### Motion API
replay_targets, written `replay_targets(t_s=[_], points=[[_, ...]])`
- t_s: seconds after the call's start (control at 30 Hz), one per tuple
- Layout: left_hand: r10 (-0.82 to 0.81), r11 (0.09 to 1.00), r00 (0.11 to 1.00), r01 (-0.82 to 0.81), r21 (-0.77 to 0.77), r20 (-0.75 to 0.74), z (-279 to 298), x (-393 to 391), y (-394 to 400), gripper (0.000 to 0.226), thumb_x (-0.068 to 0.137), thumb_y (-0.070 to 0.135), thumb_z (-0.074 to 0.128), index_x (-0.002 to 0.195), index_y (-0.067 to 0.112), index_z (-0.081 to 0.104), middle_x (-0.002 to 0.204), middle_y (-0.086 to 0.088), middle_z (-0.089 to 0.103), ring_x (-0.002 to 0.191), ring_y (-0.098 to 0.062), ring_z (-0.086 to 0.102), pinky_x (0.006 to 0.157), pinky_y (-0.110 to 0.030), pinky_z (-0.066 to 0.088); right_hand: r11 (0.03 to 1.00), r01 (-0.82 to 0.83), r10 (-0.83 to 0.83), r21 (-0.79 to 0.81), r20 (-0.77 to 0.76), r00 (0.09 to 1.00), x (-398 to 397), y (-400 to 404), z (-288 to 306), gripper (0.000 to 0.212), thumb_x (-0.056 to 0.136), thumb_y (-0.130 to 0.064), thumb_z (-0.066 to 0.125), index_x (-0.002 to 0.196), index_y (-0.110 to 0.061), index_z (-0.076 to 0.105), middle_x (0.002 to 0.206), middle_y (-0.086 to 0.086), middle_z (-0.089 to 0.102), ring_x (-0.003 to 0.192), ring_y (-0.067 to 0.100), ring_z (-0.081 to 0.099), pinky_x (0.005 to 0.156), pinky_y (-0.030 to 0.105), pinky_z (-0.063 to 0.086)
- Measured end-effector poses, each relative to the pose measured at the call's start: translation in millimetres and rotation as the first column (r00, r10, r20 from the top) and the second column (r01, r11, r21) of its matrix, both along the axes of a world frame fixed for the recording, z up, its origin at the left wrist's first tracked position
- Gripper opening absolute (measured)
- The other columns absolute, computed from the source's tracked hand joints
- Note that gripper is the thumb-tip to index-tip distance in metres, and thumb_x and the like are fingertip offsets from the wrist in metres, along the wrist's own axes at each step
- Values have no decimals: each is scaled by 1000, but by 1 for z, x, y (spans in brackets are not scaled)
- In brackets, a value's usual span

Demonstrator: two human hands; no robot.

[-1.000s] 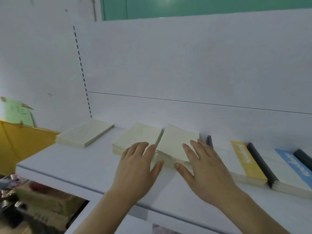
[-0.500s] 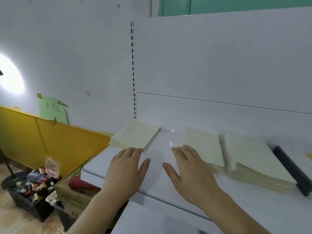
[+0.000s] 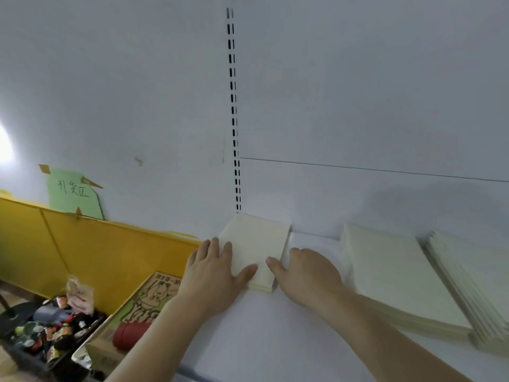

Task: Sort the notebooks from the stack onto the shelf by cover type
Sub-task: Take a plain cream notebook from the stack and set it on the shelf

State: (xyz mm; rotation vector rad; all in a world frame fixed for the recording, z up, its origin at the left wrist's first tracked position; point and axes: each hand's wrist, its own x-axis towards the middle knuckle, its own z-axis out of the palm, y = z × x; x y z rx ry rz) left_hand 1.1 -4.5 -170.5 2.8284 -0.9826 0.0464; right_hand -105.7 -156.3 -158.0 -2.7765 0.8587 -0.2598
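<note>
A: Reaching in from the near edge, both arms are lying over the white shelf. What are the hands doing?

B: The left hand is lying flat on the left side of a small cream notebook stack. Its fingers are straight and its thumb is resting on the top cover. The right hand is sitting against the right side of the same stack, with the thumb touching the cover near the front corner. Its other fingers are bending down beside the stack; I cannot tell if they are gripping it.

A: Where is this stack lying?

B: It is lying flat at the left end of the shelf, with its far corner touching the back panel, just below the slotted upright.

A: And other notebooks?

B: To the right, well apart, a larger cream pile is lying, and a second pile is touching it at the frame edge.

A: Beyond the shelf?

B: On the left, lower, a cardboard box and a bin of small bottles are standing before a yellow board. A green paper note is hanging on the wall.
</note>
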Motion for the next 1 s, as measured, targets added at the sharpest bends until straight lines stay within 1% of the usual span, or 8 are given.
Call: replay_targets(t_s=[0.13, 0.27, 0.37, 0.43, 0.53, 0.8, 0.9, 1.0], points=[[-152, 988, 987, 152, -1, 49, -1, 6, 4, 99, 78, 86, 6, 152, 26, 30, 163, -8, 21, 150, -28, 14, 123, -41, 16, 984, 155, -156, 86, 10, 988, 21, 5, -2, 67, 87, -72, 40, 105, -12, 66, 104, 7, 69, 101, 26, 64, 79, 33, 48], [-273, 954, 955, 285, -92, 119, -2, 15, 12, 58, 100, 59, 19, 141, 27, 44, 148, 3, 44, 137, -22, 35, 112, -34, 32, 938, 275, -292, 211, 51, 955, 27, 6, -1, 55, 81, -64, 60, 102, -13, 60, 102, 5, 69, 97, 25, 65, 76, 33, 50], [-232, 946, 965, 253, -203, 124, -1, 34, 19, 39, 103, 42, 35, 134, 23, 51, 132, 5, 56, 121, -20, 48, 97, -30, 42, 908, 329, -372, 261, 138, 918, 22, 10, 5, 40, 89, -44, 63, 108, -11, 52, 110, 8, 67, 104, 30, 62, 74, 32, 44], [-164, 968, 982, 178, -175, 94, -1, 45, 22, 38, 101, 46, 38, 125, 21, 54, 124, 3, 56, 113, -21, 50, 92, -31, 43, 907, 365, -410, 212, 238, 880, 14, 16, 13, 30, 96, -32, 57, 115, -10, 48, 110, 11, 65, 107, 33, 61, 76, 36, 42], [-111, 985, 994, 111, -132, 3, 2, 57, 19, 47, 99, 57, 39, 114, 17, 56, 116, -1, 53, 107, -21, 49, 90, -29, 42, 917, 362, -397, 165, 424, 814, -2, 21, 27, 21, 100, -27, 49, 114, -14, 43, 93, 9, 60, 95, 37, 61, 70, 39, 41], [-78, 991, 994, 68, -117, -82, 20, 64, 8, 50, 95, 54, 55, 119, 11, 51, 122, -7, 53, 114, -26, 50, 95, -31, 41, 896, 325, -442, 302, 538, 718, -4, 26, 14, 14, 99, -28, 51, 106, -21, 41, 91, 0, 58, 83, 24, 53, 72, 35, 38], [-125, 976, 979, 93, -198, -158, 29, 61, 6, 29, 101, 41, 50, 105, 13, 45, 111, -5, 58, 93, -21, 53, 77, -30, 43, 868, 319, -485, 379, 521, 702, 2, 26, 2, 14, 99, -25, 53, 107, -16, 47, 93, 1, 59, 84, 22, 55, 70, 31, 36], [-182, 903, 958, 74, -422, -220, 31, 52, 6, 13, 105, 25, 39, 100, 14, 36, 88, -2, 59, 72, -17, 53, 58, -31, 40, 854, 319, -491, 411, 439, 752, 6, 27, -12, 19, 101, -28, 49, 110, -11, 49, 84, -6, 56, 74, 13, 51, 57, 24, 33]])
